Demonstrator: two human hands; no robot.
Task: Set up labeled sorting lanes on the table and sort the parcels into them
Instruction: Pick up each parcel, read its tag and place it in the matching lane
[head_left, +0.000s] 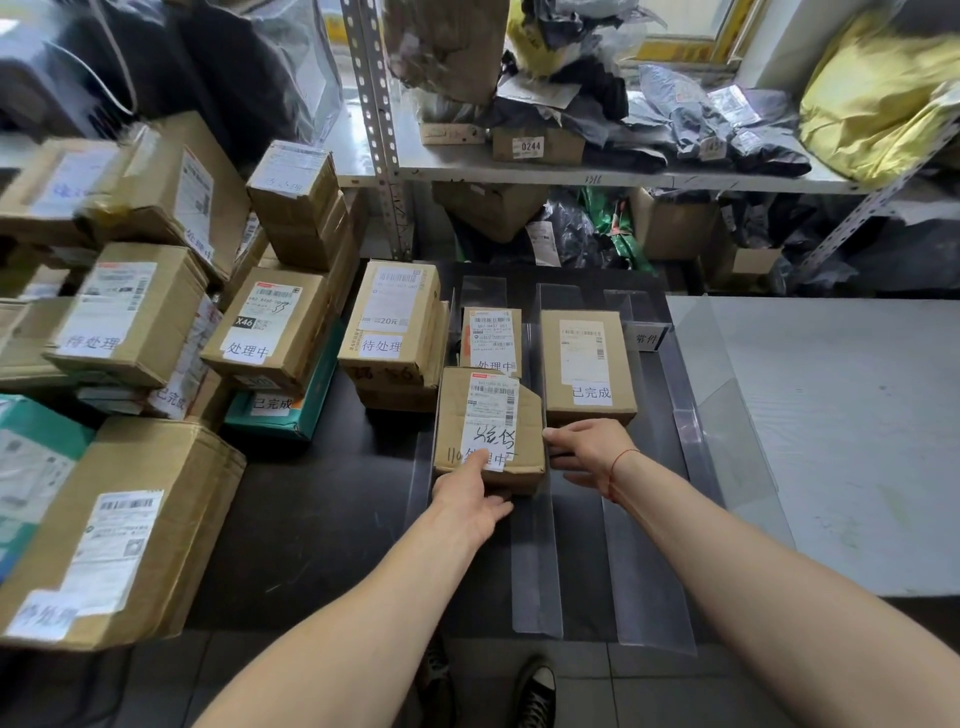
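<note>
Fingers of the left hand (470, 496) press the near face of a small parcel (488, 426) in the middle lane, thumb on its top label. Right hand (587, 452), fingers loosely spread, touches the parcel's right edge. Clear dividers (535, 571) flank it. At 12 o'clock another box (491, 338) blocks the lane; at 1 o'clock sits a taller box (587, 364); stacked cartons (156, 322) crowd 9 to 11 o'clock.

**Both arms stretched toward frame centre**

Two bare forearms rise from the lower edge, converging. The left hand (470, 496) lies just below centre, thumb pointing up, fingers curled underneath. The right hand (584, 449), right of centre, spreads straight fingers leftward; a red string circles its wrist.
</note>
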